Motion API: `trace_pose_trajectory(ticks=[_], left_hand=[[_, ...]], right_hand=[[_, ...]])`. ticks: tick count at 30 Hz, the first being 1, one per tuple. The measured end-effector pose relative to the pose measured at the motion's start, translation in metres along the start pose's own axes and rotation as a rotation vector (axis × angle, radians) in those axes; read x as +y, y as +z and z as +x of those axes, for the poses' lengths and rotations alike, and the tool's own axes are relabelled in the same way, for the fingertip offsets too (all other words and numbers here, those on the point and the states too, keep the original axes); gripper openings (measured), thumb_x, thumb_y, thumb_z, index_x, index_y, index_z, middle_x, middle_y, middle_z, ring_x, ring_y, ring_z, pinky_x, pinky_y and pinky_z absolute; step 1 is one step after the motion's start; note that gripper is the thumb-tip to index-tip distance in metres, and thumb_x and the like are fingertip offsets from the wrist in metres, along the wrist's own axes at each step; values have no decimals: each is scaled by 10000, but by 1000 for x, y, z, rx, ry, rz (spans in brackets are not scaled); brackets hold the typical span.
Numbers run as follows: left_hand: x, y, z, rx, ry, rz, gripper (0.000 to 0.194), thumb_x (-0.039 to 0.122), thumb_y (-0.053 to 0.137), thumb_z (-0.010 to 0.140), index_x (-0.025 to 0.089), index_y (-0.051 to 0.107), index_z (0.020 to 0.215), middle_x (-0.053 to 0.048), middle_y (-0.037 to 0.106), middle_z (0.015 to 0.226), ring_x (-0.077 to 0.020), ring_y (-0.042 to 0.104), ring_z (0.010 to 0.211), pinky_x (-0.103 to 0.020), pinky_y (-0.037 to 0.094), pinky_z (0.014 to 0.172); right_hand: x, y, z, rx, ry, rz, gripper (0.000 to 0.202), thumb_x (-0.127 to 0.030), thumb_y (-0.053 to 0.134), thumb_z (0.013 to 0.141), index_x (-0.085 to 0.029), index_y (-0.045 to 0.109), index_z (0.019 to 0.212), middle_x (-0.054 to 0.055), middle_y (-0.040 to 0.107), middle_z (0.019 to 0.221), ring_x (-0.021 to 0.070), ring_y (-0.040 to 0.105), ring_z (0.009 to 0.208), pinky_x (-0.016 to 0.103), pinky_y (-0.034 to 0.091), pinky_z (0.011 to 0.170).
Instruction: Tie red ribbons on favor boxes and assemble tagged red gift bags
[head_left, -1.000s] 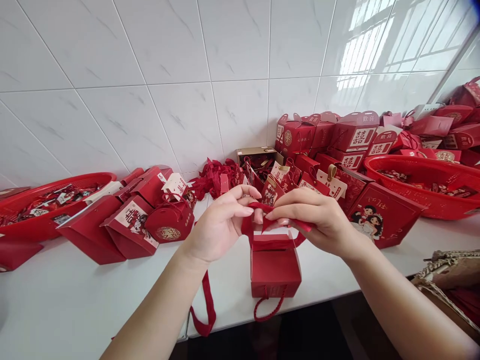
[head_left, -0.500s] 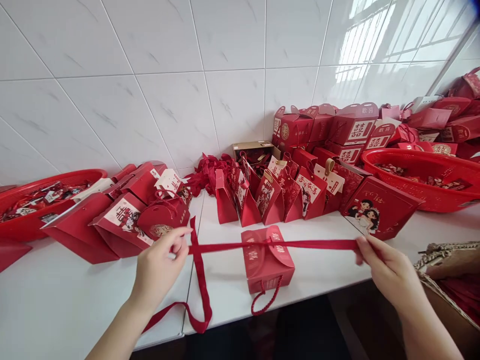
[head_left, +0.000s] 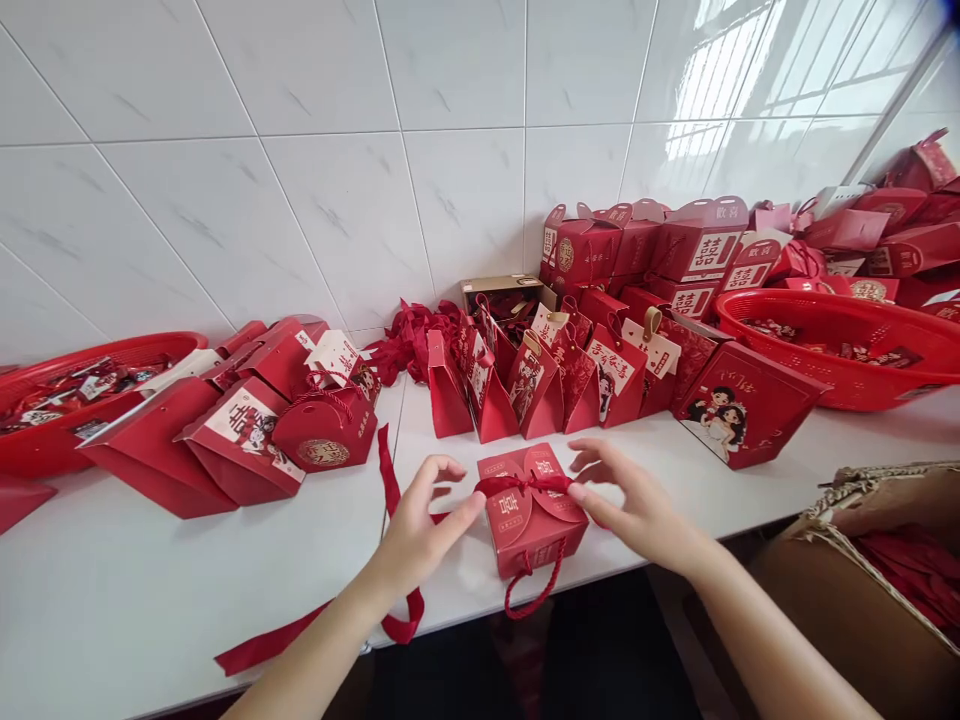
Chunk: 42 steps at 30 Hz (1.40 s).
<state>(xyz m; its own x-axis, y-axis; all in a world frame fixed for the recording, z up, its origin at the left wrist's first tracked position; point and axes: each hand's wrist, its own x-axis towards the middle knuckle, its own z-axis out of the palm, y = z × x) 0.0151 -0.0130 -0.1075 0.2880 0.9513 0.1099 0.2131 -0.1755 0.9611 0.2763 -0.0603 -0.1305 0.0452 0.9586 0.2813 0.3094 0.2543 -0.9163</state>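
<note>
A small red gift box (head_left: pixel 536 545) with a twisted cord handle (head_left: pixel 541 598) stands near the table's front edge. Across its lid runs a dark red ribbon (head_left: pixel 527 484), knotted at the middle. My left hand (head_left: pixel 424 520) is at the box's left side, its thumb tip at the ribbon and fingers apart. On the right, my right hand (head_left: pixel 634 505) has its fingers spread, the thumb at the ribbon's other end by the lid edge. A loose ribbon length (head_left: pixel 274 638) trails over the table, partly hidden by my left arm.
Several red gift boxes (head_left: pixel 251 430) stand at left, more (head_left: pixel 540 385) in a row behind. Red baskets (head_left: pixel 862 345) (head_left: pixel 176 345) hold small packets. A ribbon heap (head_left: pixel 420 335) lies by the tiled wall. An open cardboard box (head_left: pixel 802 580) is at right.
Both hands have come inward to the gift box, and their fingers have spread. The ribbon, stretched straight between them before, now lies knotted over the lid.
</note>
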Motion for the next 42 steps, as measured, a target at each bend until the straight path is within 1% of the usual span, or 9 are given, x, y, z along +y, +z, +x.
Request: trace_pose_trajectory(ticks=[2, 5, 8, 10, 12, 17, 24, 36, 42], left_hand=[[0, 12, -1, -87, -78, -48, 280, 435, 706, 812, 227, 549, 913, -31, 578, 964, -202, 587, 901, -288, 483, 787], [-2, 24, 1, -73, -115, -62, 316, 450, 694, 824, 226, 477, 878, 1, 518, 902, -159, 542, 781, -263, 464, 692], [-3, 27, 3, -76, -105, -27, 307, 433, 676, 839, 225, 452, 877, 7, 489, 884, -154, 502, 779, -267, 445, 695], [-2, 26, 4, -96, -92, 2, 289, 425, 650, 858, 226, 442, 892, 4, 477, 898, -160, 488, 815, -279, 438, 733], [-2, 25, 5, -112, -98, 9, 285, 426, 633, 868, 230, 430, 907, 6, 473, 915, -162, 480, 838, -288, 433, 757], [-3, 27, 5, -169, -183, -58, 333, 474, 628, 856, 228, 407, 896, 21, 484, 898, -152, 488, 811, -296, 430, 747], [-1, 30, 7, -187, -222, -93, 365, 487, 633, 817, 223, 388, 882, 31, 487, 865, -151, 496, 794, -310, 434, 746], [-1, 38, 6, -127, -229, -103, 331, 409, 613, 802, 229, 340, 853, 45, 478, 818, -135, 468, 742, -287, 420, 692], [0, 42, 5, -117, -253, -86, 312, 390, 613, 807, 230, 351, 857, 48, 475, 807, -124, 460, 709, -268, 412, 667]], right_hand=[[-1, 15, 1, -128, 89, 141, 388, -458, 650, 870, -230, 571, 1173, 5, 627, 900, 138, 616, 684, 259, 517, 602], [-5, 24, 2, -156, 123, 182, 435, -461, 601, 907, -252, 485, 1271, -44, 573, 836, 80, 518, 541, 205, 450, 499], [-16, 23, 2, -154, -5, -17, 630, -422, 650, 879, -276, 392, 1435, 12, 652, 966, 147, 640, 740, 260, 533, 655], [-25, 23, 4, -171, -67, -169, 645, -407, 681, 845, -250, 449, 1426, 68, 684, 1090, 219, 673, 925, 336, 548, 813], [-31, 25, 6, -177, -66, -294, 577, -386, 662, 843, -202, 522, 1372, 110, 694, 1128, 267, 673, 984, 401, 535, 885], [-34, 34, 5, -152, -21, -473, 576, -360, 536, 878, -91, 489, 1386, 188, 687, 1101, 314, 685, 934, 479, 545, 846], [-32, 38, 2, -118, -41, -525, 573, -384, 431, 906, -49, 503, 1366, 209, 674, 1074, 341, 681, 980, 503, 541, 864], [-30, 48, -4, -47, -5, -670, 594, -408, 396, 891, -63, 534, 1354, 162, 668, 929, 316, 692, 723, 466, 563, 670], [-40, 43, 3, -165, 1, -668, 617, -384, 517, 851, -174, 491, 1431, 139, 670, 1013, 318, 680, 819, 456, 532, 746]])
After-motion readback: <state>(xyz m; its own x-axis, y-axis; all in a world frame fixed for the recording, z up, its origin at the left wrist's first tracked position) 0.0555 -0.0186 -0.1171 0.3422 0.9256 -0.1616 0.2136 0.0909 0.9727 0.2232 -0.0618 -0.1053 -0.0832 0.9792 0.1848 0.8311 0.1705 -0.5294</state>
